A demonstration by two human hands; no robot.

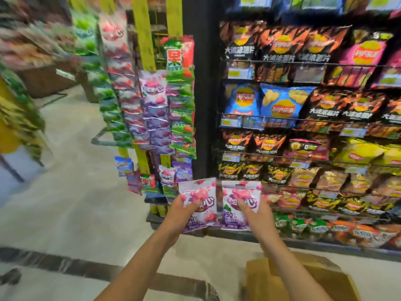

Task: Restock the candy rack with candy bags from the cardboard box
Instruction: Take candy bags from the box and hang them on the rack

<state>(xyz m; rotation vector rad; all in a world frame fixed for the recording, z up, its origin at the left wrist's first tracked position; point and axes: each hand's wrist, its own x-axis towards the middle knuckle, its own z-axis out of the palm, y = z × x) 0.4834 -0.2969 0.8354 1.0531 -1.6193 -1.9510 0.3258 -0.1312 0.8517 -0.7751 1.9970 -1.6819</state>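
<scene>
From the head camera, the candy rack [143, 40] stands just left of centre. It is a tall frame with yellow uprights, and overlapping candy bags in green, red and purple hang down its columns. The picture is smeared by motion, most of all to the left of the rack.

Two bare forearms reach up from the bottom edge toward the rack's foot. The left hand [181, 210] grips one candy bag [201, 192], thumb across the front and fingers curled behind. The right hand [256, 210] grips a second candy bag [240, 192] the same way. Both bags are white at the top with pink and purple fruit art and a "50%" mark low down. They are held upright and side by side with their inner edges close together, in front of the rack's lowest hanging bags and slightly to its right — not touching the rack as far as the blur allows.

The cardboard box [338, 283] sits on the floor well below and to the right of the rack, partly hidden by the right forearm; its contents cannot be made out.

Right of the rack, past a black post [204, 94], wire shelves [303, 63] carry rows of crisp bags [282, 103]. Left of the rack lies pale floor [86, 203] crossed by a dark stripe [65, 265].
</scene>
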